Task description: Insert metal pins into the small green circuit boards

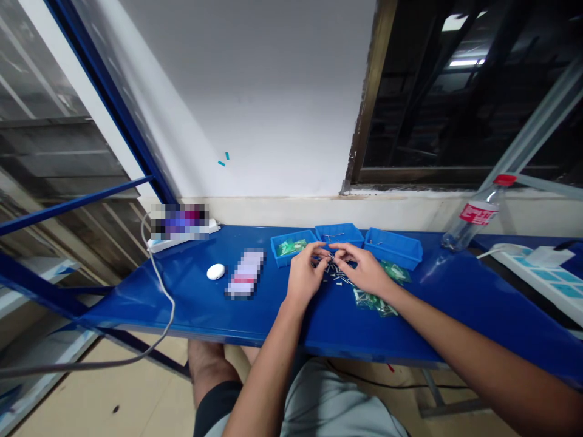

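Over a pile of loose metal screws (337,280) on the blue table, my two hands meet fingertip to fingertip. My right hand (364,270) pinches a small shiny piece, which looks like a screw (331,258). The fingers of my left hand (306,272) are curled in with the thumb close to that piece; what they hold is hidden. Beside my right wrist lie clear green-tinted bags of small parts (371,301). Just beyond my hands stand a blue bin with green bags (281,260), a middle blue bin (339,229) and a right blue bin (396,254).
To the left on the table (191,312) are a white oval object (215,271), a blurred-out phone-shaped item (246,274) and a power strip (186,237) with a hanging cable. A red-capped bottle (476,212) and another power strip (542,279) stand right.
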`<state>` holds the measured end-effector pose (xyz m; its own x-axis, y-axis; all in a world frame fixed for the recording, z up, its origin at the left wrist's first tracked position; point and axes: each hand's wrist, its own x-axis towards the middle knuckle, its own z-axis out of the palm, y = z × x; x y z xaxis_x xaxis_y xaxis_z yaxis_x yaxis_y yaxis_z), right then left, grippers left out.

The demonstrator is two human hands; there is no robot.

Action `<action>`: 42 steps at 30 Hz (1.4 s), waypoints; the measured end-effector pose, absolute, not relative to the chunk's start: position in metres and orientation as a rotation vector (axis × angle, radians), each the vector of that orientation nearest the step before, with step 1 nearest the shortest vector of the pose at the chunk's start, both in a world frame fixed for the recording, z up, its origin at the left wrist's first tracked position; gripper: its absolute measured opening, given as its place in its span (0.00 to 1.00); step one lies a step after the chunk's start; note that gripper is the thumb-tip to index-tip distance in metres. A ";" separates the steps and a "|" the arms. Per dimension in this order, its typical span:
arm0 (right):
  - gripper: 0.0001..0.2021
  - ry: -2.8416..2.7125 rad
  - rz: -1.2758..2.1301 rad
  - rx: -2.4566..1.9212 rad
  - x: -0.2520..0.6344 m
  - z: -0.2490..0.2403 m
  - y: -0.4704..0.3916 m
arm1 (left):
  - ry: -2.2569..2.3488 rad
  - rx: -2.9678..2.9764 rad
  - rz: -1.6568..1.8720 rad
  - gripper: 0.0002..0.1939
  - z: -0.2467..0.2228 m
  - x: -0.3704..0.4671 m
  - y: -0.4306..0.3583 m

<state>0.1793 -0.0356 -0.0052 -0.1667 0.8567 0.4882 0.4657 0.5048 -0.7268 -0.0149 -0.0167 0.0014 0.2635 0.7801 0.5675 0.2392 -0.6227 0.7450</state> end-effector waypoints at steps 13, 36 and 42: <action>0.07 -1.825 0.270 -1.150 0.180 0.002 -0.042 | 1.023 1.877 1.175 0.25 0.005 -0.014 -0.023; 0.12 -1.879 0.521 -1.135 0.176 -0.003 -0.035 | 0.794 1.734 1.383 0.23 0.002 -0.013 -0.015; 0.09 -1.766 0.637 -1.144 0.179 -0.009 -0.032 | 0.662 1.647 1.333 0.31 -0.001 -0.011 -0.013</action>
